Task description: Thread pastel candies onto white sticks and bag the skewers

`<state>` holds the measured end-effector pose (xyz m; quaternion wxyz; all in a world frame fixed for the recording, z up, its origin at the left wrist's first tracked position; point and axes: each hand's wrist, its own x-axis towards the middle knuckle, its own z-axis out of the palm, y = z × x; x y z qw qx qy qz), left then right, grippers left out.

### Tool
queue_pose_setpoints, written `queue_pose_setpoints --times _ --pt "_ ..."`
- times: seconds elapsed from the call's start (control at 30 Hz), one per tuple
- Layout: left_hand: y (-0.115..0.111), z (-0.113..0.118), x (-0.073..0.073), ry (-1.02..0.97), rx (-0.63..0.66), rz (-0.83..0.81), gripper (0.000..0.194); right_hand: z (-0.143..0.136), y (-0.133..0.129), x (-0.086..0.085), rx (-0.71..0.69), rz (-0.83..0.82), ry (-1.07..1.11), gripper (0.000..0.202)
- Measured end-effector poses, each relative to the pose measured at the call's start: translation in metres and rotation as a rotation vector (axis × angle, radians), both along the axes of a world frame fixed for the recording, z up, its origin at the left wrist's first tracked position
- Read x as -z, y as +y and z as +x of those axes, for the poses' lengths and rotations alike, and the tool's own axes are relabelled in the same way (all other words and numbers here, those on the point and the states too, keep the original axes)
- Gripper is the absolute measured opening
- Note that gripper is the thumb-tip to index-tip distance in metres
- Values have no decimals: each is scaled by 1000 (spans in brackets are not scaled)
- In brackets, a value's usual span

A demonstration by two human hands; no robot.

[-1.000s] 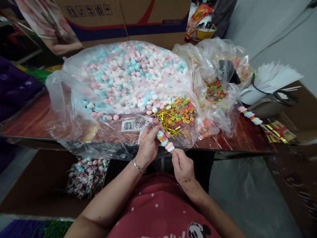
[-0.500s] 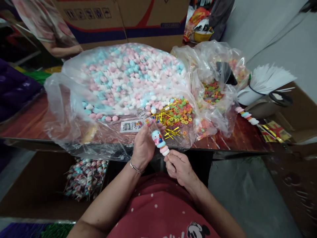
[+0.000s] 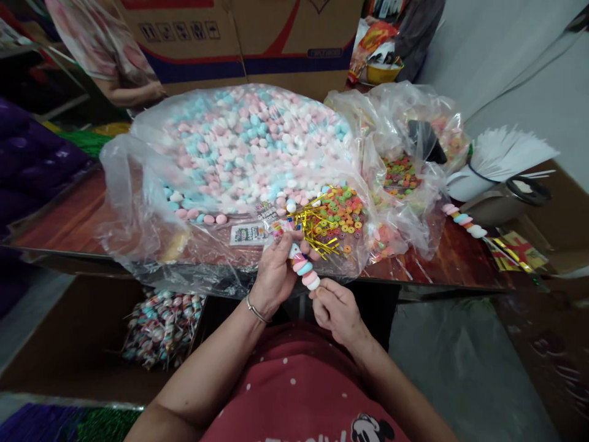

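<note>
A marshmallow skewer (image 3: pixel 307 274) in pink, blue and white is held over my lap, tilted with its white end toward me. My right hand (image 3: pixel 339 312) pinches it just below the lowest marshmallow, where the fingers cover the stick. Around its upper end curls my left hand (image 3: pixel 275 270), thumb on top; a printed clear wrapper seems to be there too, partly hidden. Beyond my fingers lie gold twist ties (image 3: pixel 317 230) and colourful ring candies (image 3: pixel 343 212). Printed labels (image 3: pixel 247 234) rest to the left of them.
A big clear bag of marshmallows (image 3: pixel 248 147) covers the table's middle. At right are bagged ring candies (image 3: pixel 400 172), a container of white sticks (image 3: pixel 473 181) and another marshmallow skewer (image 3: pixel 464 221). A carton (image 3: pixel 59 344) of wrapped skewers stands below left. Another person's arm (image 3: pixel 133 95) is behind.
My left hand has closed further over the skewer's upper end, and the printed wrapper now shows less. My right hand keeps its pinch at the lower end. The whole view has shifted slightly.
</note>
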<state>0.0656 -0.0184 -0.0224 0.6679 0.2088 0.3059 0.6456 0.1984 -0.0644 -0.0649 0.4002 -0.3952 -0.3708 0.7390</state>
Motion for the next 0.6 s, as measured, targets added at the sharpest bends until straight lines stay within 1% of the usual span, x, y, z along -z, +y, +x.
queue_pose_setpoints --times 0.07,0.13,0.27,0.33,0.4,0.47,0.53,0.6 --pt "-1 0 -1 24 -46 -23 37 -1 -1 1 73 126 -166 23" --pt "-5 3 -1 31 -93 -34 37 -1 -2 1 115 221 -304 23" --pt "-13 14 1 48 -187 -19 34 -1 -3 0 157 369 -534 21" --pt "-16 17 2 34 -197 -11 34 0 -3 -2 198 401 -619 20" --pt "-17 17 1 -4 -167 -20 36 0 -3 -3 187 366 -583 21" --pt "-16 15 1 -33 -111 -39 38 0 -4 -6 117 259 -439 23" --pt "-16 13 2 -20 -66 -49 40 -3 -5 -8 42 137 -267 22" --pt "-16 11 3 3 -64 -40 42 -7 -7 -8 -2 37 -125 21"
